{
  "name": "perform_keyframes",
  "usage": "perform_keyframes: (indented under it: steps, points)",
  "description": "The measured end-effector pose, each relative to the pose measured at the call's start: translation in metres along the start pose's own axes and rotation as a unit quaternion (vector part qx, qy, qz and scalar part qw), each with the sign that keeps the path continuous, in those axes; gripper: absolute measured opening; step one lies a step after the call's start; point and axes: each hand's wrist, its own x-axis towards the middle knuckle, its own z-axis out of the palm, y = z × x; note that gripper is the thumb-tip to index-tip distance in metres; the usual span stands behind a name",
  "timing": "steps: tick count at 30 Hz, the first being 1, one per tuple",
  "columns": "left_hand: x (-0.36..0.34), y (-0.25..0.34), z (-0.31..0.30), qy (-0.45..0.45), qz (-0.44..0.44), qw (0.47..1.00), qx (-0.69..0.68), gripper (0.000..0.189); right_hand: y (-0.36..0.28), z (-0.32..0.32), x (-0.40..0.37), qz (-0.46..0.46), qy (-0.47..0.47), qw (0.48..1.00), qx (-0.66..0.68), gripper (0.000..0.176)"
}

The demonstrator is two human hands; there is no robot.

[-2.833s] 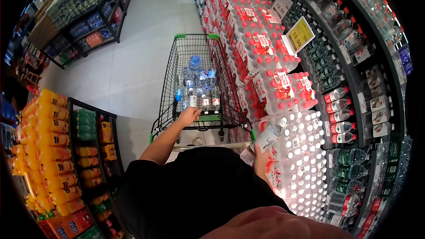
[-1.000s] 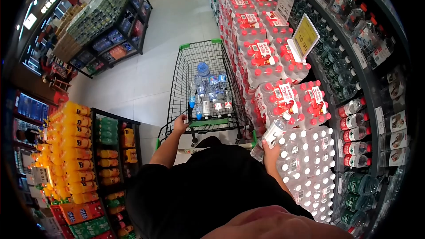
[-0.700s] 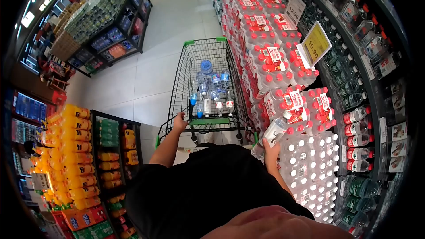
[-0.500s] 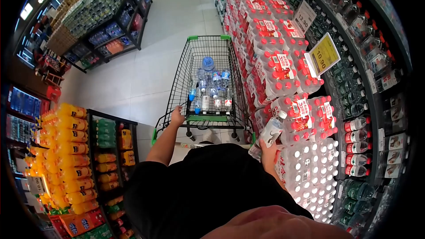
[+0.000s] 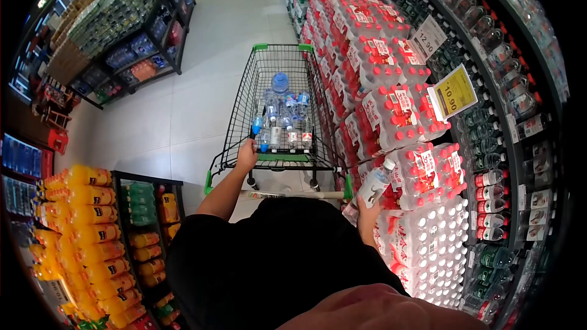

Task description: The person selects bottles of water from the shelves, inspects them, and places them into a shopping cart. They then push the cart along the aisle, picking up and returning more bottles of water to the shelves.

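My right hand (image 5: 369,212) is closed around a clear water bottle (image 5: 375,184) with a white cap, held tilted at the right of the cart handle (image 5: 299,195). Beside it stand shrink-wrapped packs of red-capped bottles (image 5: 422,171). My left hand (image 5: 247,154) is at the near left side of the wire shopping cart (image 5: 240,110), its fingers closed on the wire rim. Several bottles lie or stand in the cart's near part, among them a large one with a blue cap (image 5: 280,82).
Orange drink bottles (image 5: 98,235) are stacked on a black rack at the lower left. White-capped packs (image 5: 437,244) and bottle shelves (image 5: 489,177) line the right. A black display rack (image 5: 147,46) stands at the upper left, beyond the tiled aisle (image 5: 205,79). Someone's feet show at the top.
The stacks and shelves have shifted nearer and lower in view. The cart has moved slightly left and up in the picture. The bottle is still in my right hand, now a little lower.
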Motion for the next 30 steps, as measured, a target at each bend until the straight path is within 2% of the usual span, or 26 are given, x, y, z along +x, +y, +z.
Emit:
perform_keyframes:
  steps: [3, 6, 8, 10, 14, 15, 17, 18, 20, 21, 22, 24, 26, 27, 28, 30]
  points:
    - [0.017, -0.005, -0.005, -0.007, 0.015, 1.000, -0.003, 0.036, 0.014, 0.005, -0.003, 0.024, 0.022, 0.999, 0.043, 0.048]
    - [0.033, -0.009, -0.009, -0.007, 0.037, 0.999, 0.014, 0.042, 0.003, 0.010, -0.013, 0.023, 0.083, 0.996, 0.014, 0.050]
    - [0.039, -0.014, -0.009, 0.000, 0.053, 0.998, 0.029, 0.045, 0.022, 0.008, -0.014, 0.038, 0.061, 0.997, 0.035, 0.051]
    - [0.046, -0.013, -0.011, 0.015, 0.064, 0.997, 0.037, 0.048, -0.003, 0.011, -0.021, 0.056, 0.072, 0.994, 0.065, 0.051]
    - [0.058, -0.019, -0.008, 0.022, 0.069, 0.992, 0.102, 0.051, -0.016, 0.016, -0.028, 0.033, 0.113, 0.991, 0.058, 0.046]
    - [0.058, -0.014, -0.010, -0.011, 0.037, 0.994, 0.101, 0.052, -0.008, 0.017, -0.028, 0.032, 0.105, 0.991, 0.073, 0.046]
    - [0.061, -0.023, -0.009, 0.002, 0.079, 0.992, 0.099, 0.050, 0.015, 0.018, -0.028, 0.031, 0.104, 0.988, 0.106, 0.044]
    - [0.065, -0.026, -0.006, 0.000, 0.107, 0.990, 0.096, 0.049, 0.003, 0.018, -0.032, 0.045, 0.105, 0.986, 0.121, 0.043]
    - [0.072, -0.035, -0.003, 0.024, 0.180, 0.975, 0.131, 0.034, -0.033, 0.013, -0.038, 0.074, 0.119, 0.978, 0.154, 0.042]
    - [0.073, -0.034, 0.000, -0.006, 0.095, 0.993, 0.065, 0.021, 0.007, 0.016, -0.033, 0.044, 0.137, 0.986, 0.083, 0.042]
    - [0.073, -0.032, 0.001, -0.037, 0.006, 0.999, 0.003, 0.014, 0.008, 0.015, -0.037, 0.046, 0.144, 0.983, 0.106, 0.043]
    - [0.071, -0.021, -0.004, -0.052, -0.007, 0.998, -0.036, 0.032, 0.005, 0.012, -0.034, 0.045, 0.147, 0.976, 0.152, 0.044]
    - [0.070, -0.008, 0.000, 0.036, 0.088, 0.995, 0.019, 0.042, 0.005, 0.006, -0.034, 0.049, 0.162, 0.975, 0.146, 0.045]
    - [0.076, -0.006, 0.006, 0.069, 0.102, 0.992, 0.020, 0.042, 0.005, 0.002, -0.033, 0.050, 0.168, 0.974, 0.142, 0.046]
    - [0.071, 0.033, 0.000, -0.003, -0.028, 0.999, -0.033, 0.037, 0.005, -0.003, -0.032, 0.052, 0.173, 0.974, 0.138, 0.047]
    - [0.101, 0.025, 0.031, 0.013, 0.061, 0.984, -0.166, 0.026, 0.003, -0.014, -0.028, 0.053, 0.194, 0.968, 0.149, 0.048]
